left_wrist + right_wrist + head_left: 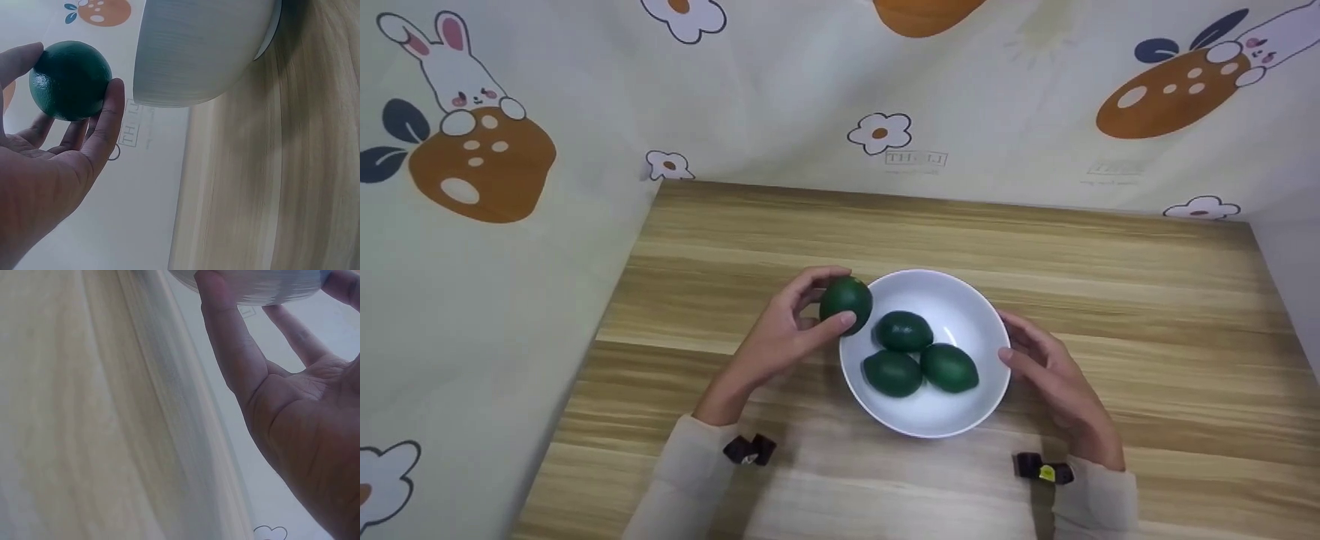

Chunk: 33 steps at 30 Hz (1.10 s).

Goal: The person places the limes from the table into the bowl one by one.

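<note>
My left hand [784, 322] holds a dark green lime [846, 300] between thumb and fingers at the left rim of a white bowl [919, 416]. Seen from the left wrist, the lime [70, 81] is round and glossy, apart from the bowl's outer wall [197, 53]. Three more limes lie inside the bowl, one lime [904, 331] at the back, another lime [892, 373] front left and a third lime [949, 368] front right. My right hand [1054, 375] grips the bowl's right side, thumb near the rim; the right wrist view shows its fingers [230, 337] against the bowl's underside [275, 289].
The bowl is on a wood-grain table [720, 247]. A pale cloth [780, 105] printed with rabbits, flowers and orange fruit hangs behind and on the left. Small dark devices [750, 450] are at both wrists.
</note>
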Tool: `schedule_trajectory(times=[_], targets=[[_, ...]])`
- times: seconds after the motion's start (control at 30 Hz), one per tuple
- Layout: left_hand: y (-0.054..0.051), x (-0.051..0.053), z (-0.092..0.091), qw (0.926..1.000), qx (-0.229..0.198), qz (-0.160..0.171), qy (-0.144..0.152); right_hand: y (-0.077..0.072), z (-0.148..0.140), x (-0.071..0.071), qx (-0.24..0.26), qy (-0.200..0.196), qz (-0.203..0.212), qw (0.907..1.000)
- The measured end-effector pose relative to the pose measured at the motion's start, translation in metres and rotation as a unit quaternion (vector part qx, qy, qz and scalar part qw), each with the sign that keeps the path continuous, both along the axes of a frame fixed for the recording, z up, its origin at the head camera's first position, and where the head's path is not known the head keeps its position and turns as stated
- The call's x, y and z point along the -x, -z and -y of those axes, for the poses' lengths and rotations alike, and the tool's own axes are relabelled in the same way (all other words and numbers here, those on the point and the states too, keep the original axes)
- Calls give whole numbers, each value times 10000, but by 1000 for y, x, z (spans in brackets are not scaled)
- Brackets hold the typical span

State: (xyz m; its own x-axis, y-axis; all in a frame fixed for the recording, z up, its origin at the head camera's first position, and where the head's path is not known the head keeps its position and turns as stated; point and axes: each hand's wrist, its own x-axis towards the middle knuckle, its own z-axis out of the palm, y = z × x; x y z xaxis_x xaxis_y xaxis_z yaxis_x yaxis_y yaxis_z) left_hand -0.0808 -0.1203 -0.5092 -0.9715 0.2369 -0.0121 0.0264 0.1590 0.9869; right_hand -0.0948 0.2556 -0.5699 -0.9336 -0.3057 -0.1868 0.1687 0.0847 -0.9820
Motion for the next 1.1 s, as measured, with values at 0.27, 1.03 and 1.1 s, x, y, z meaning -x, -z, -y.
schedule_trajectory(times=[0.27,1.03,1.1], targets=[[-3,1,-4,10000,48,-35,79,1,0,0,54,-29,-46,10000],[-7,2,-18,9964,754,-280,254,4,-2,2,-314,-177,-103,9993],[-7,2,-20,9957,837,-287,282,4,-2,2,-288,-163,-122,9994]])
